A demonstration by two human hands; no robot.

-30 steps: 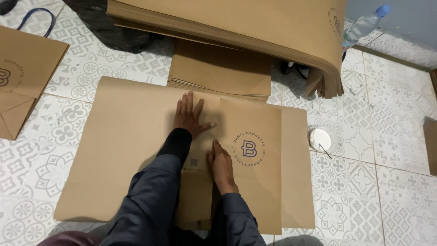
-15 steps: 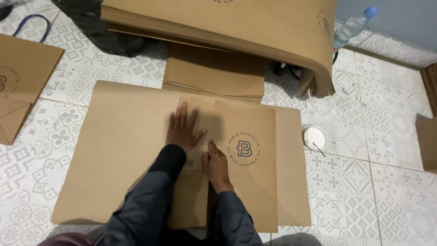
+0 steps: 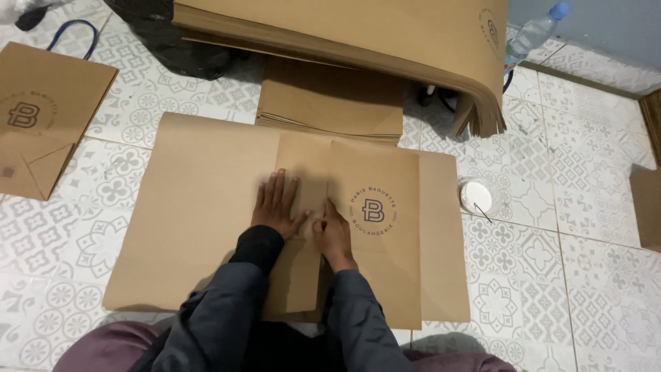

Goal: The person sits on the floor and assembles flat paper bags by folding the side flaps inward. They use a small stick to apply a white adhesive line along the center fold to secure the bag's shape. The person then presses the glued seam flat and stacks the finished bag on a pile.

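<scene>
Both hands are down flat at the centre of the frame, pressing on a brown kraft paper sheet (image 3: pixel 206 207) spread across the patterned floor tiles (image 3: pixel 585 227). The left hand (image 3: pixel 275 207) lies open, fingers stretched forward and slightly spread, palm on the folded middle strip of the paper, gripping nothing. The right hand (image 3: pixel 332 231) sits just beside it, touching or nearly touching at the thumbs, fingers loosely curled and pushing down on the edge of the folded flap (image 3: pixel 375 227), the one with the round printed emblem; it clasps nothing either. Count them: two hands, two dark sleeves, one sheet being worked. Just above it, at upper centre, one low stack of flat brown sheets (image 3: pixel 330 103). Over that, along the top of the frame, one thick drooping pile of large kraft sheets (image 3: pixel 358 34). At the far left, one finished paper bag (image 3: pixel 41 117) lying flat, a blue handle at its top. Right of the sheet, one small white round lid (image 3: pixel 476 196). Upper right corner, one clear plastic bottle (image 3: pixel 530 34) with a blue cap.
</scene>
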